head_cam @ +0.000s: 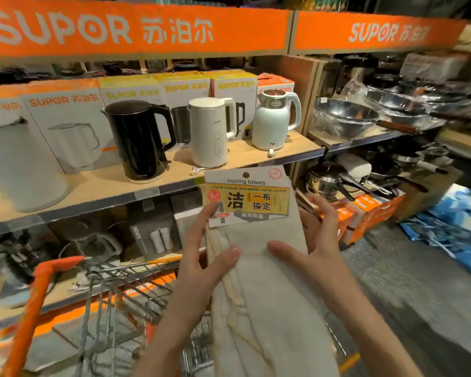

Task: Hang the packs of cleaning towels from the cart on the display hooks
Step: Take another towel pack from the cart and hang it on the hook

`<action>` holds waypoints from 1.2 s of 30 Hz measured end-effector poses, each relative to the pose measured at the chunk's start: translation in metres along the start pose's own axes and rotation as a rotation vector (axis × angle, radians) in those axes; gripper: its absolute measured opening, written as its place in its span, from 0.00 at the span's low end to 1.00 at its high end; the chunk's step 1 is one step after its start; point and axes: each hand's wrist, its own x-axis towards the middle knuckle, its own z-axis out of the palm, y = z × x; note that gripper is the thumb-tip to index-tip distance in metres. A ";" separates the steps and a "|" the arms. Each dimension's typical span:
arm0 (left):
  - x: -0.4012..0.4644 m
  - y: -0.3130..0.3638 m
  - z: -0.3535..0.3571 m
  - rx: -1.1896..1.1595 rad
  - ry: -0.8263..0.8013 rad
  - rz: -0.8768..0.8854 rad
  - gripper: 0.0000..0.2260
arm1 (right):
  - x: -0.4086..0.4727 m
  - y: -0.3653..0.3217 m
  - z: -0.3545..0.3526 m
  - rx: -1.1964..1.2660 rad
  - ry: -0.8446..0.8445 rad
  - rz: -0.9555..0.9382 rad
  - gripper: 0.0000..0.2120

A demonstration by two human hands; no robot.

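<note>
While both hands hold it upright, a pack of cleaning towels (259, 240) hangs above the wire cart (125, 295).

The left hand (201, 257) grips the pack's left edge, thumb across the pale, soft cloth and fingers (206, 213) on the glossy yellow-and-white card header; the right hand (310, 240) pinches the right edge, thumb in front, fingers (324, 210) spread behind. The header has a small round hanging hole. Behind the pack, a wooden shelf (106, 183) carries a smooth black kettle (139, 140), a white kettle (210, 131) and a rounded mint kettle (272, 121) before cardboard boxes. Right of the pack sit shiny steel woks (343, 115) in plastic wrap. The cart's orange handle (38, 295) lies lower left of the pack.
</note>
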 end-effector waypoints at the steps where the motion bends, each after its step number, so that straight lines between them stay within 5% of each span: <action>1: -0.005 -0.004 -0.005 0.000 -0.015 -0.028 0.32 | -0.008 0.005 0.007 -0.014 0.066 0.008 0.38; 4: -0.027 -0.019 -0.023 -0.035 -0.099 -0.116 0.33 | -0.038 0.022 0.033 -0.068 0.200 0.079 0.27; 12: -0.085 -0.048 -0.050 -0.027 -0.358 -0.287 0.35 | -0.146 0.048 0.080 -0.023 0.539 0.272 0.24; 18: -0.137 -0.052 -0.019 -0.034 -0.541 -0.333 0.34 | -0.230 0.033 0.075 0.004 0.789 0.313 0.24; 26: -0.214 -0.022 0.050 -0.060 -0.956 -0.287 0.36 | -0.358 0.002 0.058 0.045 1.269 0.271 0.12; 36: -0.402 0.045 0.110 -0.082 -1.443 -0.259 0.38 | -0.585 -0.051 0.081 0.140 1.740 0.208 0.07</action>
